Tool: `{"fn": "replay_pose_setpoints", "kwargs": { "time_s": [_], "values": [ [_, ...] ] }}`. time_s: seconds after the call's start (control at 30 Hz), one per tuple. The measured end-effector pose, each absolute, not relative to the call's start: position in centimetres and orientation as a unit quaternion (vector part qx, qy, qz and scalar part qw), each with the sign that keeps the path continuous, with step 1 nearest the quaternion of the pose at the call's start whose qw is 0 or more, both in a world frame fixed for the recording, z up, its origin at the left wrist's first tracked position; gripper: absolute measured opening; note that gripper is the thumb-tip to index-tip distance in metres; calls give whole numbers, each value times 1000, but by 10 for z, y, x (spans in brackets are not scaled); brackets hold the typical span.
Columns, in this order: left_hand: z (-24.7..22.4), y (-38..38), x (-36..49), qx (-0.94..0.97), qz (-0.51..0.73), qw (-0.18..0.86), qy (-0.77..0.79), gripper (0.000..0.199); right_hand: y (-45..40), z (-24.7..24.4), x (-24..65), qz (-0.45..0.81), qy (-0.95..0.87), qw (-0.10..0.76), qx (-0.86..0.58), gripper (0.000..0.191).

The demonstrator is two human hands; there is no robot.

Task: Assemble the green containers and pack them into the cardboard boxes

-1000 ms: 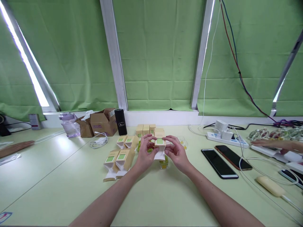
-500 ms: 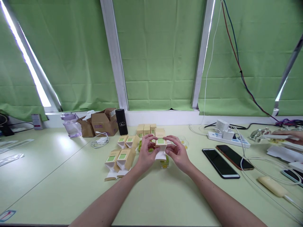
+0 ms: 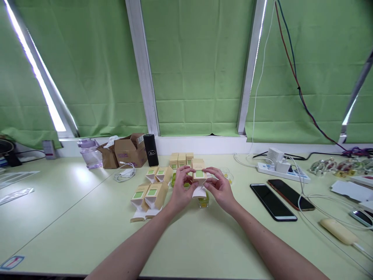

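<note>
Between my two hands is a small cream cardboard box (image 3: 199, 175) with a green label, its white flap hanging down toward me. My left hand (image 3: 183, 187) grips the box's left side, and my right hand (image 3: 219, 187) grips its right side. A small glass jar (image 3: 204, 201) with yellow-green contents stands just below the flap; whether they touch I cannot tell. To the left lie several similar boxes (image 3: 155, 194) with open flaps. Behind my hands stand more cream boxes (image 3: 182, 158), and clear round pieces (image 3: 227, 174) lie right of them.
Two phones (image 3: 273, 202) lie on the right, near a power strip (image 3: 282, 173) with white cables. A cream power bank (image 3: 338, 231) is at the far right. At the back left stand a purple water bottle (image 3: 90, 154), a brown carton (image 3: 131, 151) and a black cylinder (image 3: 150, 150).
Another person's hand at the far right has left the view. The whole view has shifted slightly; my hands keep hold of the box in much the same place.
</note>
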State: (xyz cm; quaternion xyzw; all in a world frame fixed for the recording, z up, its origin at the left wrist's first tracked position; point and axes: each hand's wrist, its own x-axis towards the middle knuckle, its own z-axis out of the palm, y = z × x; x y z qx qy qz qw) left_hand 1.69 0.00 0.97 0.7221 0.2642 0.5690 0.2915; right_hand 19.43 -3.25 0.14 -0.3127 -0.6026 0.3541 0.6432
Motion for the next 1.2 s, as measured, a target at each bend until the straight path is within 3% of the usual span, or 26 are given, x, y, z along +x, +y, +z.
{"fn": "replay_pose_setpoints", "kwargs": {
  "time_s": [0.9,1.07,1.2],
  "values": [
    [9,-2,17,730,562,287,263,33,-30,-1,191,340,-587,658,-328,30],
    [11,-4,12,746,545,301,237,39,-30,1,192,347,-576,662,-331,33],
    [10,-3,7,766,515,320,213,55,-30,4,193,340,-566,669,-341,37]
  ]
}}
